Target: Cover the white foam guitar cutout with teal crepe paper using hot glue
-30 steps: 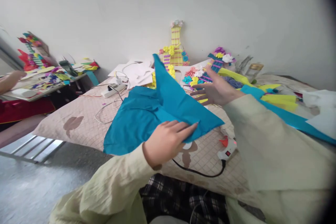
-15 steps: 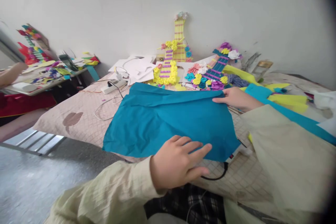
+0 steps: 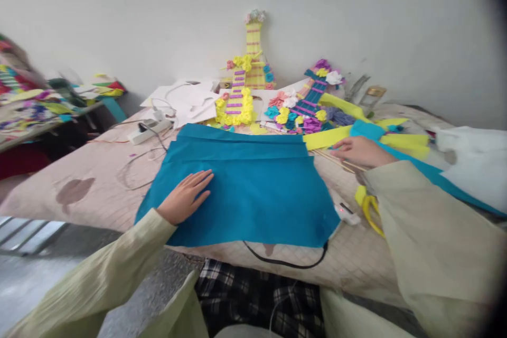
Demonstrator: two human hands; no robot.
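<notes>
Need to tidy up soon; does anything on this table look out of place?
Yes: the blue sheet partly covers a power strip at its near right corner. The strip's red light is lit, so draping it seems odd.

A cloth-covered tabletop (image 3: 106, 166) is carrying a teal sheet (image 3: 253, 200) by its near edge; a white power strip (image 3: 149, 132) is resting near the far left corner, while white cut sheets (image 3: 182, 96) and, farther right, a glass container (image 3: 373, 97) are lining the far edge.
</notes>
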